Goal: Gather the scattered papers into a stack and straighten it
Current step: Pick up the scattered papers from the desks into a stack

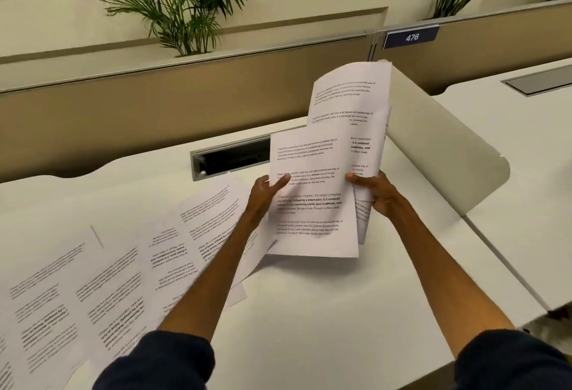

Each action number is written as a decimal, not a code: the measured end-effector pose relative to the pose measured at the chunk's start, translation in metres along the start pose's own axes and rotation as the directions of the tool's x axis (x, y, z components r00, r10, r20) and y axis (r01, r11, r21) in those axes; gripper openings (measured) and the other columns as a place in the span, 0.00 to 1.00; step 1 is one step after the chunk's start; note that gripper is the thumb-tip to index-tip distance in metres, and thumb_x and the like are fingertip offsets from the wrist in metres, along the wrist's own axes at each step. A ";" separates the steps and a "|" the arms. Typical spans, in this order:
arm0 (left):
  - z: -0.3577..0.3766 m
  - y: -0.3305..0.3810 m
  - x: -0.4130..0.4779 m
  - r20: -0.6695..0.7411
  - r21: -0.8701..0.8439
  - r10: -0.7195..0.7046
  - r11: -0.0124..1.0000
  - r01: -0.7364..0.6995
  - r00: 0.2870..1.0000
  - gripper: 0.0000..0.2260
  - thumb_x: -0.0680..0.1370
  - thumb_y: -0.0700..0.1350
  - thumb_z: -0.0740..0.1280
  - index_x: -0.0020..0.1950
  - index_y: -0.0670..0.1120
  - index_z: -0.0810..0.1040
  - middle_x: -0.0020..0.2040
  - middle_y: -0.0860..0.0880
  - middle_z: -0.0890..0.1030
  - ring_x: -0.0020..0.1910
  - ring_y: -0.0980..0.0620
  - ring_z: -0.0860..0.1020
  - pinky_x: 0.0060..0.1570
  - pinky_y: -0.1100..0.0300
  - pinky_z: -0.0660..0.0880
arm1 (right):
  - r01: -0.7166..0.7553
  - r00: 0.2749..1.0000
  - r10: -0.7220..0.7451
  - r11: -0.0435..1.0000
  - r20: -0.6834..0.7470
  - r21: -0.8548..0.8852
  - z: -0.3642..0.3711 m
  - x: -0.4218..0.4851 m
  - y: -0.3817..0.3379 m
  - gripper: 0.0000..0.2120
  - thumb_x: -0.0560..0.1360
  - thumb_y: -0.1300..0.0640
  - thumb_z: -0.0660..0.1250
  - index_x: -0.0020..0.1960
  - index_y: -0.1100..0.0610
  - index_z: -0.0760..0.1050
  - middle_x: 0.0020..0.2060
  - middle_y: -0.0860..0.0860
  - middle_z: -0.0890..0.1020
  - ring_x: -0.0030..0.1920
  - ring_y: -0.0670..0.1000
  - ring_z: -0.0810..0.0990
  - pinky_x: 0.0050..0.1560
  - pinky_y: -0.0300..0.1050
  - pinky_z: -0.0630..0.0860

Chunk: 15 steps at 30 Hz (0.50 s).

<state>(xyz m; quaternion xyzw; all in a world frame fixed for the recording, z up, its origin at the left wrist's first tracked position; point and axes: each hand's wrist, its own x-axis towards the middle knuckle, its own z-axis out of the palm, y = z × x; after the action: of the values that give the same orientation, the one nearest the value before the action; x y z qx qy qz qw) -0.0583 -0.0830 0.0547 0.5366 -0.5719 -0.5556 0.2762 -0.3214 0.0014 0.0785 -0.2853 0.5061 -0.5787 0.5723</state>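
Both hands hold a loose bundle of printed white sheets point(322, 172) upright above the white desk point(325, 312). My left hand point(263, 197) pinches the left edge of the front sheet, thumb on top. My right hand point(377, 194) grips the bundle's right side, where the back sheets curl and stick up unevenly. Several more printed papers point(130, 265) lie scattered and overlapping flat on the desk to the left, under my left forearm.
An open cable slot point(229, 157) is set in the desk behind the papers. A curved white divider panel point(439, 148) stands right of the bundle, a second desk beyond it. A beige partition with palm plants point(182, 8) and a "476" sign point(411, 37) runs along the back.
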 end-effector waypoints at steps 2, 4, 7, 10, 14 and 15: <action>-0.004 0.011 0.004 0.076 -0.065 0.007 0.998 -0.002 0.997 0.26 0.74 0.58 0.70 0.68 0.46 0.75 0.65 0.46 0.80 0.61 0.46 0.78 0.62 0.50 0.73 | -0.017 0.997 0.016 1.000 0.070 0.019 0.000 -0.001 -0.003 0.19 0.71 0.68 0.72 0.62 0.61 0.79 0.60 0.59 0.82 0.57 0.60 0.83 0.54 0.56 0.82; -0.006 0.017 0.006 0.142 -0.112 -0.002 0.994 0.018 0.990 0.24 0.73 0.56 0.72 0.65 0.45 0.77 0.60 0.45 0.83 0.59 0.43 0.81 0.57 0.51 0.78 | -0.027 0.993 0.022 0.999 0.112 0.046 -0.003 -0.001 -0.005 0.17 0.73 0.67 0.70 0.60 0.59 0.80 0.61 0.59 0.82 0.58 0.59 0.83 0.53 0.56 0.82; -0.004 0.023 0.006 0.200 -0.272 0.024 0.962 0.032 0.980 0.24 0.72 0.47 0.76 0.64 0.42 0.77 0.58 0.43 0.84 0.56 0.41 0.83 0.57 0.45 0.80 | -0.049 0.987 0.041 0.997 0.155 0.052 -0.005 0.000 -0.009 0.19 0.74 0.66 0.70 0.64 0.58 0.78 0.64 0.59 0.80 0.62 0.61 0.80 0.60 0.60 0.78; 0.000 0.031 0.004 0.227 -0.385 0.047 0.922 0.045 0.973 0.25 0.71 0.40 0.77 0.66 0.40 0.75 0.59 0.42 0.84 0.57 0.41 0.83 0.55 0.46 0.81 | -0.090 0.978 0.085 0.996 0.189 0.019 -0.004 0.000 -0.008 0.24 0.72 0.65 0.71 0.68 0.60 0.74 0.65 0.59 0.79 0.64 0.61 0.79 0.62 0.61 0.76; -0.003 0.028 0.001 0.203 -0.389 0.045 0.921 0.038 0.978 0.24 0.69 0.38 0.78 0.64 0.40 0.76 0.57 0.41 0.84 0.54 0.40 0.84 0.53 0.47 0.82 | -0.119 0.971 0.109 0.992 0.211 0.038 0.002 -0.002 -0.004 0.23 0.69 0.64 0.74 0.64 0.58 0.79 0.63 0.58 0.81 0.62 0.60 0.80 0.54 0.54 0.81; -0.006 0.027 0.000 0.170 -0.374 0.046 0.927 0.021 0.984 0.24 0.68 0.38 0.78 0.63 0.39 0.77 0.56 0.41 0.85 0.54 0.40 0.84 0.52 0.48 0.82 | -0.108 0.971 0.098 0.994 0.217 0.032 0.004 -0.002 -0.002 0.23 0.68 0.63 0.75 0.63 0.58 0.80 0.63 0.58 0.81 0.62 0.60 0.81 0.54 0.53 0.81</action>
<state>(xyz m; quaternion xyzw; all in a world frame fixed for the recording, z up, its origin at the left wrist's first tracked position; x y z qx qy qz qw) -0.0614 -0.0907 0.0813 0.4193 -0.4809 -0.6979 0.3254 -0.3182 0.0018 0.0822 -0.3070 0.4425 -0.5250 0.6591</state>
